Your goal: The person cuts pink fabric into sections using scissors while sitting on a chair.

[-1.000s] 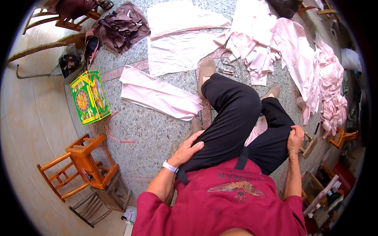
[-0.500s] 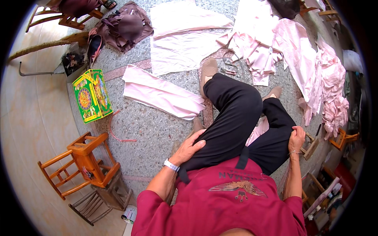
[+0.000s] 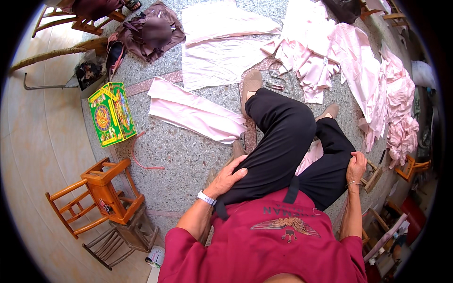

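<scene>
My left hand (image 3: 228, 179) lies on the left thigh of my black trousers (image 3: 278, 127), thumb apart from the fingers, which partly hide along the leg's outer side. A pale watch is on that wrist. Over the right thigh rests my right hand (image 3: 356, 167), its fingers loosely bent against the cloth; a thin bracelet circles the wrist. Neither hand holds anything. Beyond my left knee, a folded pale pink cloth strip (image 3: 193, 111) lies on the speckled floor, with larger pink cloth pieces (image 3: 222, 52) spread farther off.
To the left are a green and yellow box (image 3: 112, 114), an orange wooden chair (image 3: 111, 191) and a dark wooden stool (image 3: 137, 231). A brown garment (image 3: 151, 33) lies at the far left. Crumpled pink fabric (image 3: 400, 104) heaps at the right, near a small wooden stool (image 3: 372, 177).
The whole view has shifted very slightly. Both hands stay resting on my legs, and the cloth pieces lie as before.
</scene>
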Available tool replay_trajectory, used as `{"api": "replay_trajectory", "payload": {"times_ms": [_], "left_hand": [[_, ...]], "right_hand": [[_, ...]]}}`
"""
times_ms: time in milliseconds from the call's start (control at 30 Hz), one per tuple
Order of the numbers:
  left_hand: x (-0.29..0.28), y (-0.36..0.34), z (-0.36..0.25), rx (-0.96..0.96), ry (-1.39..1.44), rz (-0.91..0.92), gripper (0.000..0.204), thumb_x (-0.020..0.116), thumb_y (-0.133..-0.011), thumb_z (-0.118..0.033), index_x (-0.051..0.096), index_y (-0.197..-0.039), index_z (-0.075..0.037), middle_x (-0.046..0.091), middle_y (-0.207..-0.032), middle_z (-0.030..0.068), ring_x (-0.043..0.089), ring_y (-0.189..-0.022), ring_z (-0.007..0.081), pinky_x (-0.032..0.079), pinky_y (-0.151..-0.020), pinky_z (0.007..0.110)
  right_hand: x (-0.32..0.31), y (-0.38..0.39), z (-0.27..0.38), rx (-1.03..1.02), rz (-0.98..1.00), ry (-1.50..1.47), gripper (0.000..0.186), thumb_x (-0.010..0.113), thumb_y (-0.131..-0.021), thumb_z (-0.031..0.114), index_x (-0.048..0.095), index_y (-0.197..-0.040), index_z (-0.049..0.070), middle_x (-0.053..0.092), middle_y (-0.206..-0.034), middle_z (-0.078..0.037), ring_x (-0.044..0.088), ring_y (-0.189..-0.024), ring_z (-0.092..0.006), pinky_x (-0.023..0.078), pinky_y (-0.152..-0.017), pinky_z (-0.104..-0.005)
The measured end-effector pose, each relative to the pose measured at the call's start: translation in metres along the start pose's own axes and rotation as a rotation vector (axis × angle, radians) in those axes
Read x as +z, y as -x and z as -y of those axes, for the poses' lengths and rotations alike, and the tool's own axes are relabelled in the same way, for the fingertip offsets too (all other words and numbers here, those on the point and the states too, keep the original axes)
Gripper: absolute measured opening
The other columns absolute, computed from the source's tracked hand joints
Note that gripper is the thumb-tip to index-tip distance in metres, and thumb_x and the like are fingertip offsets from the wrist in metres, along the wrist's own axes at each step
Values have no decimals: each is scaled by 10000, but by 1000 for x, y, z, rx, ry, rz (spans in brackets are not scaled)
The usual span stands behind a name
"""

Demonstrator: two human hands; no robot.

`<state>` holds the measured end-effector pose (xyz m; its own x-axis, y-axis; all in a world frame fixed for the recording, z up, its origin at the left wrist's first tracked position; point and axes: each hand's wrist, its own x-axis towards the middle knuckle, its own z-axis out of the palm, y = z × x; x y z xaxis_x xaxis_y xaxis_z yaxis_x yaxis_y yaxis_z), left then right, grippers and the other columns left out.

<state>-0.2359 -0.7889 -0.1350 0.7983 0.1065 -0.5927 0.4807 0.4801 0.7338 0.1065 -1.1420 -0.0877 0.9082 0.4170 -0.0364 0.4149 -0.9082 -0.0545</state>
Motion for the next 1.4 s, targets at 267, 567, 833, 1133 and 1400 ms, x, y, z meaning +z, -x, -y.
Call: {"api": "replay_trajectory", "payload": {"times_ms": [267, 567, 833, 1133, 1400], "left_hand": [[1, 0, 1, -6, 34, 9, 667, 569, -952, -388, 389, -1440, 31, 463, -1438, 165, 414, -1346, 232, 288, -1125, 324], [2, 0, 0, -4, 33, -9, 631, 566, -959, -328, 383, -1447, 28, 468, -1431, 140, 413, -1337, 210, 287, -1124, 318], [-2, 3, -3, -24, 73, -27, 572, 534, -937, -209, 394, -1435, 36, 484, -1409, 127, 432, -1312, 195, 302, -1109, 301], [-11, 18, -42, 32, -133, -133, 638, 520, -822, -53, 391, -1446, -3, 526, -1352, 114, 516, -1210, 193, 400, -1030, 327], [-26, 0, -99, 332, -595, -487, 579, 554, -884, -59, 384, -1437, -19, 479, -1406, 151, 520, -1235, 283, 442, -991, 370]], "right_hand": [[0, 2, 0, -15, -22, -20, 133, 498, -838, 61, 609, -911, 50, 623, -962, -103, 569, -971, -317, 451, -851, -418], [0, 7, 2, 9, -63, -42, 141, 512, -822, 57, 629, -900, 53, 639, -969, -95, 579, -954, -311, 454, -844, -410], [7, 17, -7, 54, -125, -101, 125, 532, -833, 83, 639, -895, 98, 642, -999, -49, 576, -998, -286, 441, -846, -418], [11, 32, -11, 95, -219, -191, 107, 541, -829, 94, 633, -883, 98, 632, -989, -47, 569, -1004, -287, 424, -876, -430], [17, 36, -16, 94, -300, -212, 93, 584, -793, 116, 648, -859, 105, 623, -946, -58, 567, -951, -296, 438, -835, -431]]}}
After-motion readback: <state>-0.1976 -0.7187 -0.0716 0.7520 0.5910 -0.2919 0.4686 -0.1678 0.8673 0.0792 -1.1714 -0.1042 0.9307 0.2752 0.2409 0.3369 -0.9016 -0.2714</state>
